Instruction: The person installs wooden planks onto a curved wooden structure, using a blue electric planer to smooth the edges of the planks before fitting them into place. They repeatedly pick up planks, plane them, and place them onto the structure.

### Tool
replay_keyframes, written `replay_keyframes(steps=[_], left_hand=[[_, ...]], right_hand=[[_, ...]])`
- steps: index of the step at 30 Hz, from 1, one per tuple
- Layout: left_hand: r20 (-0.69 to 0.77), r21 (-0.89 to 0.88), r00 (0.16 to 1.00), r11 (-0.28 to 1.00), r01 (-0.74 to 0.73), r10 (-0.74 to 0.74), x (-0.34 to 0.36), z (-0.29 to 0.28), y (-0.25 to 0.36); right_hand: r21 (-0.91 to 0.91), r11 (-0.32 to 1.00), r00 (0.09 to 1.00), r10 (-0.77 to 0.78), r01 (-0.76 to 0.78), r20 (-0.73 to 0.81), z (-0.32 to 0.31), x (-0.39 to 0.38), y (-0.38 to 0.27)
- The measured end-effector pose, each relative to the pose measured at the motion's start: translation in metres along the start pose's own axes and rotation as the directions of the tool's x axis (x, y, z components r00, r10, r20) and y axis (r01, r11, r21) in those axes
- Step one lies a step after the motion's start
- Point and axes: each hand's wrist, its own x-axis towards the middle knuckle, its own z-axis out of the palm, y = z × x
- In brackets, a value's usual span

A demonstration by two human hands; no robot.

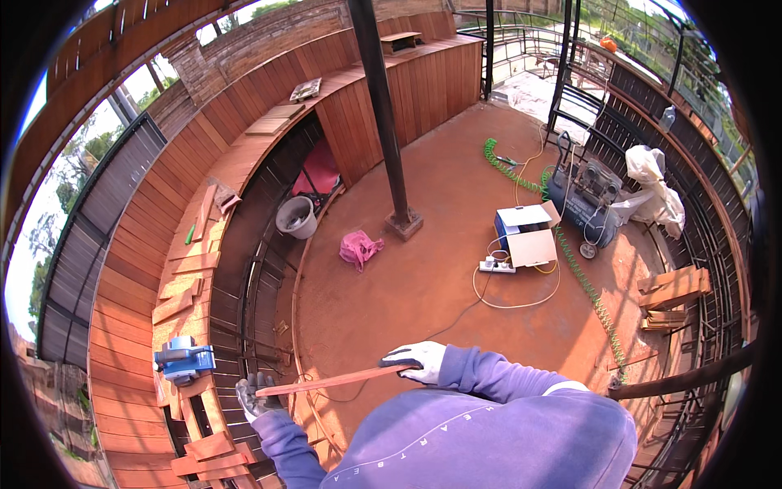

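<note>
A narrow reddish wooden strip (334, 381) spans the space in front of my body, nearly level. My right hand (417, 360), in a white and dark glove, is closed around its right end. At the other end, my left hand (257, 397), in a grey glove, holds the strip with the fingers at its tip. Just beyond my left hand, a blue and grey power tool (184, 359) sits on the curved wooden bench (195, 314). Short wood pieces (213, 460) lie on the bench's near part, left of my left sleeve.
A black post (383, 122) stands mid-floor. Near it are a pink bag (360, 248) and a grey bucket (296, 218). Rightward are an open cardboard box (531, 236), a power strip (497, 265), an air compressor (585, 196) with a green coiled hose (586, 285), and stacked wood (674, 289).
</note>
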Motion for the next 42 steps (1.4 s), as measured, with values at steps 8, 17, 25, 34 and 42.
replay_keyframes(steps=[8,17,25,34,42], left_hand=[[-0.036,0.375,0.814,0.763,-0.526,0.579,-0.003,-0.140,0.195],[0.046,0.978,0.673,0.103,-0.179,0.738,-0.023,-0.276,0.219],[0.178,0.984,0.756,-0.088,-0.158,0.630,-0.004,-0.285,0.185],[0.261,0.941,0.812,-0.325,-0.094,0.522,0.030,-0.311,0.146],[0.247,0.956,0.805,-0.273,-0.111,0.539,0.030,-0.310,0.147]], right_hand=[[0.301,0.948,0.993,0.076,-0.101,0.094,0.093,0.081,-0.051],[0.588,0.740,0.944,0.223,-0.327,0.245,0.214,0.136,-0.113],[0.209,0.978,0.931,-0.066,-0.011,0.358,0.219,0.161,-0.124],[0.056,0.997,0.917,-0.074,0.057,0.392,0.190,0.160,-0.113],[-0.006,0.999,0.923,0.047,-0.048,0.383,0.205,0.137,-0.118]])
